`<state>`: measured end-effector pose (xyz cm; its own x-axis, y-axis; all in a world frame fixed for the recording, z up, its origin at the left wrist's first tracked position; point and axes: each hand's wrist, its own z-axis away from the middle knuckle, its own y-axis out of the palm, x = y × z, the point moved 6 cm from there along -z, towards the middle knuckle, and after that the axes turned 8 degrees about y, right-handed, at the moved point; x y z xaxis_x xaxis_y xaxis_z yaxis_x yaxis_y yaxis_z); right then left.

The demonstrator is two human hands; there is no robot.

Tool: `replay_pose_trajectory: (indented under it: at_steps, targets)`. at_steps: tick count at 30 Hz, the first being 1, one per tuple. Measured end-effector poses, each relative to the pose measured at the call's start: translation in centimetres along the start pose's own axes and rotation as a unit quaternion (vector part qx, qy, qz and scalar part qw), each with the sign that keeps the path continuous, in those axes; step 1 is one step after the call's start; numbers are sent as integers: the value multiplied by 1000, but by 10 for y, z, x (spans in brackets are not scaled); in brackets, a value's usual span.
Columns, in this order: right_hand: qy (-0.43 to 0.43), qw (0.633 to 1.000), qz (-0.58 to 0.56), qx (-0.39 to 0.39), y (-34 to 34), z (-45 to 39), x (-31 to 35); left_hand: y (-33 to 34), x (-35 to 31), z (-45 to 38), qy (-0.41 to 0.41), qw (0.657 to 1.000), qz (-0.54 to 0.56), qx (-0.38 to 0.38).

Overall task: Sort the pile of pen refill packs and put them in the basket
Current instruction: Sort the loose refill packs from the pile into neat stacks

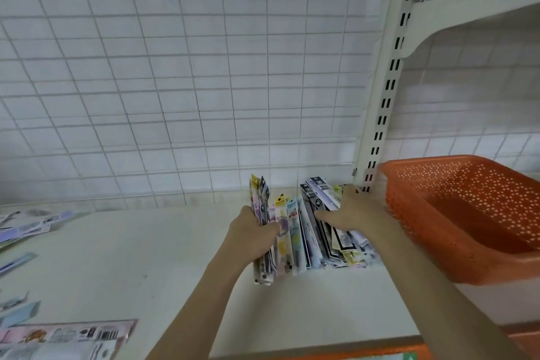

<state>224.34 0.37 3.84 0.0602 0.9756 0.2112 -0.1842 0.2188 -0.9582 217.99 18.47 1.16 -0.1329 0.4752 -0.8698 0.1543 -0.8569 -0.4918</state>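
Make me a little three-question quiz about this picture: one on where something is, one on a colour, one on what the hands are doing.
1. Where is the basket?
A. To the right of the pile of packs
B. Left of the pile
C. Up on the higher shelf

2. What colour is the basket?
A. Blue
B. Orange
C. Black

3. What is the left hand doing?
A. Resting flat and empty
B. Reaching into the basket
C. Gripping a bundle of packs

Answers:
1 A: the basket sits on the counter right of the pile of packs.
2 B: its perforated walls are plainly orange.
3 C: the fingers close round a bundle of packs held on edge, while the right hand lies spread on the pile.
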Motion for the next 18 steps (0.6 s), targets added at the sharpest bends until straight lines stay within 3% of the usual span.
replay_pose_trajectory:
  at_steps: [7,14,18]
  targets:
    - [29,995,-54,-73,-9,3,-8,1,2,-8,-10,1000,-8,-13]
    - [67,992,-58,-95,-8,-10,-24,7,-10,-21,64,995,-72,0]
    - [47,989,-67,-121,-8,-11,-26,21,-16,-34,72,991,-112,10]
